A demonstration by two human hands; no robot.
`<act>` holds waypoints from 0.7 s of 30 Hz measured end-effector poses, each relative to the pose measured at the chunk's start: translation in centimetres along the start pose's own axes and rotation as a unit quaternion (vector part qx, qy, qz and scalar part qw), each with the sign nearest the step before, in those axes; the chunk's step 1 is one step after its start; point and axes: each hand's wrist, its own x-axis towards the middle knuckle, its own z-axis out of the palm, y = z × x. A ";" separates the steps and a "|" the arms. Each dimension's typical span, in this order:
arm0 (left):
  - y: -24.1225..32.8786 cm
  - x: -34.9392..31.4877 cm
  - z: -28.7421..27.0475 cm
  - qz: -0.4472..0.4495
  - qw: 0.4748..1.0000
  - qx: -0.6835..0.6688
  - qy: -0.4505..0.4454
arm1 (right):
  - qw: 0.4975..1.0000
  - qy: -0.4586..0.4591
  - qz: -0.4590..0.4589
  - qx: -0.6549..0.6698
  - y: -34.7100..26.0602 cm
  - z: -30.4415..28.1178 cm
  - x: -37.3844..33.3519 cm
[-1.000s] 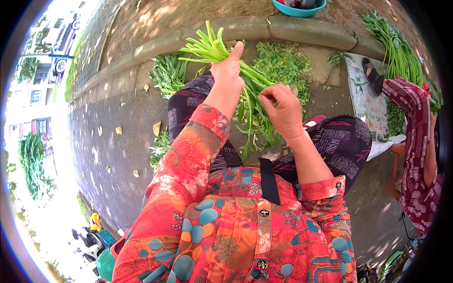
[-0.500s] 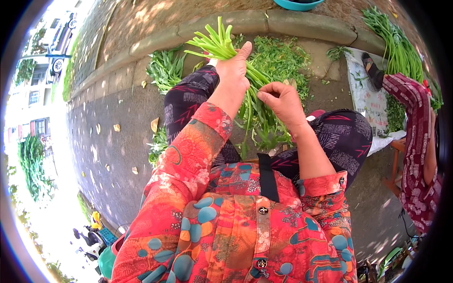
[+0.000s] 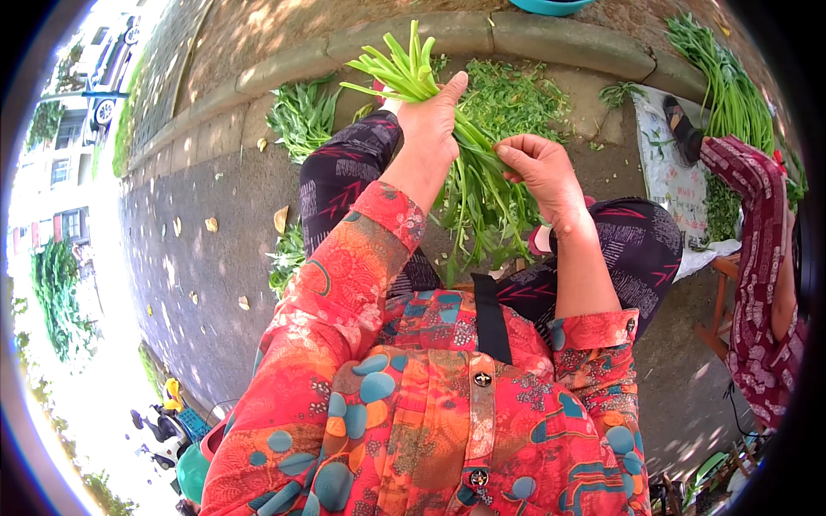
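Note:
A bunch of long-stemmed leafy greens (image 3: 409,79), much like water spinach, is gripped round its stems by my left hand (image 3: 428,129). The pale cut ends point up and away, while the leaves (image 3: 482,211) hang down between my knees. At the right edge of the bunch, my right hand (image 3: 546,175) has thumb and forefinger pinched together. Whatever sits in that pinch is too small to make out.
Loose green trimmings (image 3: 516,95) lie before me. Leafy greens (image 3: 303,119) rest by my left knee, below a stone kerb (image 3: 361,56). To the right are a white sheet (image 3: 658,163), a tall heap of greens (image 3: 731,77) and another person's patterned leg (image 3: 757,224). A blue basin (image 3: 552,7) stands beyond.
My right hand has shifted a little to the right and up along the bunch, its fingers still pinched. My left hand keeps its hold, with the bunch slightly higher in view.

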 end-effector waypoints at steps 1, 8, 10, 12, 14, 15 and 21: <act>0.1 -0.1 0.0 -0.007 1.000 0.001 -0.003 | 1.000 0.002 -0.008 -0.001 0.1 -0.1 0.0; 0.5 -2.4 0.8 -0.035 0.998 0.006 -0.054 | 0.984 0.095 -0.105 -0.106 1.2 -0.7 0.8; 0.2 -2.6 0.9 -0.044 0.997 0.002 -0.063 | 0.949 0.070 -0.194 -0.237 1.1 -0.1 0.8; -0.3 -2.1 0.6 -0.049 0.997 0.026 -0.048 | 0.931 0.000 -0.192 -0.310 0.9 0.9 0.6; -0.9 -2.6 1.2 -0.059 0.996 0.018 -0.069 | 0.920 0.017 -0.214 -0.329 1.7 1.6 0.2; -1.2 -2.8 1.5 -0.064 0.995 0.015 -0.079 | 0.913 0.026 -0.225 -0.339 2.0 2.0 -0.1; -0.6 -3.3 1.4 -0.075 0.976 -0.001 -0.206 | 0.971 -0.015 -0.107 -0.211 1.7 1.5 -0.2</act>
